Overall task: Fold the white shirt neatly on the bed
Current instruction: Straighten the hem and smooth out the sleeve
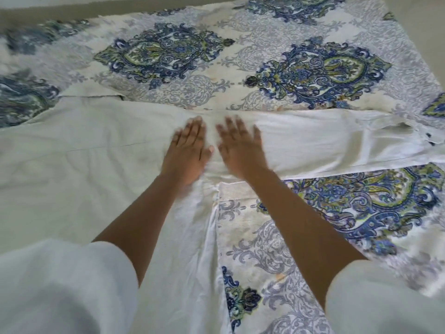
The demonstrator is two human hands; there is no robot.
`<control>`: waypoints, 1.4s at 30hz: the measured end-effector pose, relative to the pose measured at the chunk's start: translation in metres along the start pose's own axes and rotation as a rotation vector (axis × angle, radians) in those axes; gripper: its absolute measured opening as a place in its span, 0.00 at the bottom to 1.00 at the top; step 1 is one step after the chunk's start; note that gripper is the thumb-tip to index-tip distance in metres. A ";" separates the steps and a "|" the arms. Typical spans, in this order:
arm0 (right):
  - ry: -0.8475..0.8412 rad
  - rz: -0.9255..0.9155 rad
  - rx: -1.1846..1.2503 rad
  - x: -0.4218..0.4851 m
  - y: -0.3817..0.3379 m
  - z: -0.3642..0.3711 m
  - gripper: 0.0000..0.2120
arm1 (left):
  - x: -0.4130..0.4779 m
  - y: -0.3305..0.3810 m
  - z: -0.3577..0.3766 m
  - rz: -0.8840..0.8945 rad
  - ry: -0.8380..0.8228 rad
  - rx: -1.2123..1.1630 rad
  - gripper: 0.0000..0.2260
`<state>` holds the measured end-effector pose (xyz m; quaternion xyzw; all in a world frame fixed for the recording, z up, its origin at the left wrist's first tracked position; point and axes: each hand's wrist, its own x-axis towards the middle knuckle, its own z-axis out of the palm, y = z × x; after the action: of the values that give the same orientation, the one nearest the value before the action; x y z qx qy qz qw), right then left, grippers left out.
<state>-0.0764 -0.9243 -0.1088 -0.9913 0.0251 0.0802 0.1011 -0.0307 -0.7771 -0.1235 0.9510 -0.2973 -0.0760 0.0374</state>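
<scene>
White shirt point(72, 165) lies spread flat (slightly creased) across the patterned bed point(313, 68).

Left hand point(186, 150) and right hand point(239, 150) lie flat, side by side, on white shirt point(72, 150) spread across patterned bed point(313, 68).

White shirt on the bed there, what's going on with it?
A person is leaning over a white shirt spread out on a blue-patterned bedspread. The left hand and the right hand lie flat on the cloth side by side, fingers straight, near where a long sleeve stretches off to the right. It looks like they are smoothing the fabric. The shirt is mostly laid out and not yet a neat folded bundle.
</scene>
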 end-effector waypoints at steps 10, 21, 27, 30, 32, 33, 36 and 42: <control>-0.045 0.567 0.038 -0.024 0.073 -0.016 0.27 | -0.020 -0.003 -0.018 -0.200 -0.107 0.029 0.26; -0.134 0.354 0.027 -0.079 0.011 -0.010 0.24 | -0.137 0.008 -0.018 -0.152 -0.191 -0.205 0.22; -0.070 -0.127 0.014 -0.153 -0.104 0.005 0.24 | -0.216 0.014 -0.027 -0.239 -0.066 -0.305 0.30; -0.148 -0.088 0.033 -0.196 -0.118 0.039 0.26 | -0.273 0.010 0.005 -0.223 -0.174 -0.198 0.32; -0.122 0.063 0.011 -0.214 -0.102 0.053 0.27 | -0.290 0.007 0.013 -0.239 -0.225 -0.200 0.33; -0.067 0.152 0.013 -0.220 -0.097 0.054 0.28 | -0.293 0.004 0.015 -0.225 -0.250 -0.198 0.35; 0.050 0.241 0.041 -0.232 -0.111 0.050 0.29 | -0.293 0.001 0.012 -0.205 -0.276 -0.179 0.38; 0.040 0.207 -0.007 -0.286 -0.126 0.087 0.26 | -0.338 -0.006 0.030 -0.140 -0.179 -0.045 0.25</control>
<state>-0.3636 -0.7738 -0.1216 -0.9852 0.1291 0.0705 0.0882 -0.3068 -0.5793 -0.1123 0.9578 -0.2303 -0.1698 0.0265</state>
